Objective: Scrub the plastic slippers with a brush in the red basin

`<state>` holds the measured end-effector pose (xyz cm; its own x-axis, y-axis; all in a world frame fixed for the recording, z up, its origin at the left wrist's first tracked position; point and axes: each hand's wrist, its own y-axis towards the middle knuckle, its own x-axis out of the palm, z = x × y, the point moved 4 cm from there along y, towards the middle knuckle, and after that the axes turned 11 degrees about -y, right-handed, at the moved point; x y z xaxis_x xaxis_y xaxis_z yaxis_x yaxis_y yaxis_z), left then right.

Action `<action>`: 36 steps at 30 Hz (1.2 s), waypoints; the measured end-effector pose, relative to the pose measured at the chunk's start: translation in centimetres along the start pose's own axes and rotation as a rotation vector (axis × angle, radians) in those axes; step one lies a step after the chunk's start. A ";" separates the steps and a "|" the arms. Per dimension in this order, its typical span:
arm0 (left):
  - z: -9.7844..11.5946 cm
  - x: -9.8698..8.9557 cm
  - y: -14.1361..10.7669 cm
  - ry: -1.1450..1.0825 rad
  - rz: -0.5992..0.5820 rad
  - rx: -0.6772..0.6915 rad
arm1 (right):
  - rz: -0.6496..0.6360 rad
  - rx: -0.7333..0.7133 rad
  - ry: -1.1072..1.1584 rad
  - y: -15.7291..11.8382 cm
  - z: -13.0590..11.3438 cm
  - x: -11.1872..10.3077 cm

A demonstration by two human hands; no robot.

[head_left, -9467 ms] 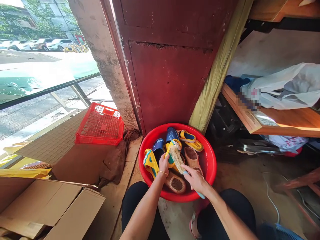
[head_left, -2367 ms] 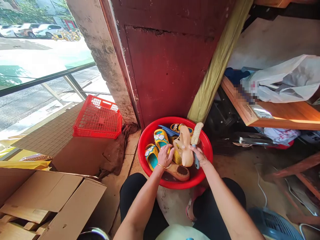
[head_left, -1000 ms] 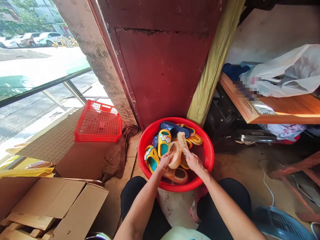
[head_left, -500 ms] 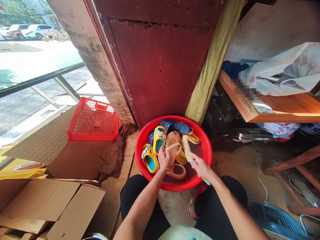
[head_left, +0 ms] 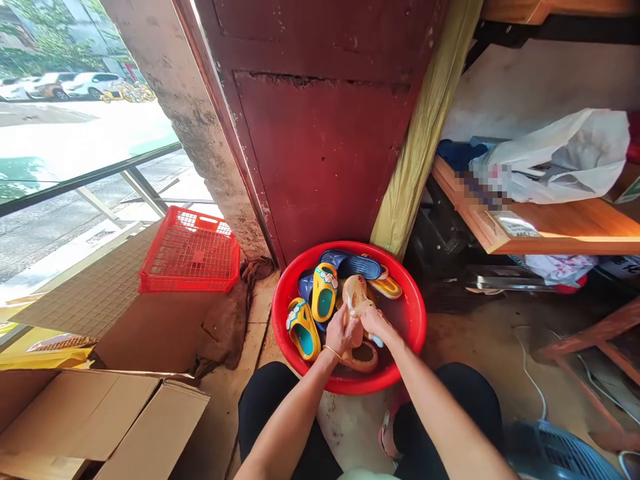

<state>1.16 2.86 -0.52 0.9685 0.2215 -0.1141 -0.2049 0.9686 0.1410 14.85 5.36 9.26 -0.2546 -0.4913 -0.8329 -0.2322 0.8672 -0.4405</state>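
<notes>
My left hand (head_left: 342, 335) grips a beige slipper (head_left: 354, 298) above a red plastic basin (head_left: 414, 313). My right hand (head_left: 375, 323) holds a scrubbing brush with a blue handle (head_left: 379, 341) against that slipper, and its bristles are hidden. In the water lie two yellow and teal slippers (head_left: 303, 329), a navy slipper (head_left: 351, 267) and a yellow one (head_left: 386, 288). A tan slipper (head_left: 363, 357) sits just below my hands.
A red plastic crate (head_left: 190, 250) and a brown cloth (head_left: 220, 320) lie left of the basin, before a red metal door (head_left: 320, 147). An open cardboard box (head_left: 100, 420) stands at lower left. A wooden shelf (head_left: 550, 230) with a white bag is at right.
My hands have moved closer together over the beige slipper. The brush's bristles, visible before, are now hidden between my hand and the slipper.
</notes>
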 end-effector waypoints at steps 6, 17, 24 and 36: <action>0.0 -0.9 0.1 -0.088 0.080 -0.047 | -0.040 -0.065 0.063 -0.4 0.6 1.6; -0.3 -0.6 0.8 -0.390 0.163 -0.341 | -0.114 -0.103 0.161 -4.2 4.1 4.1; 0.5 0.4 -0.9 -0.577 -0.045 -0.379 | -0.063 -0.053 0.199 -2.4 1.5 3.9; 0.6 0.1 -0.4 -0.387 -0.001 -0.300 | -0.221 -0.264 0.298 -11.4 7.5 -0.7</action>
<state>1.40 2.41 0.00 0.9385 0.2177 0.2680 -0.1811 0.9712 -0.1549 24.76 -3.59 12.33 -0.4221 -0.6975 -0.5791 -0.5329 0.7077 -0.4639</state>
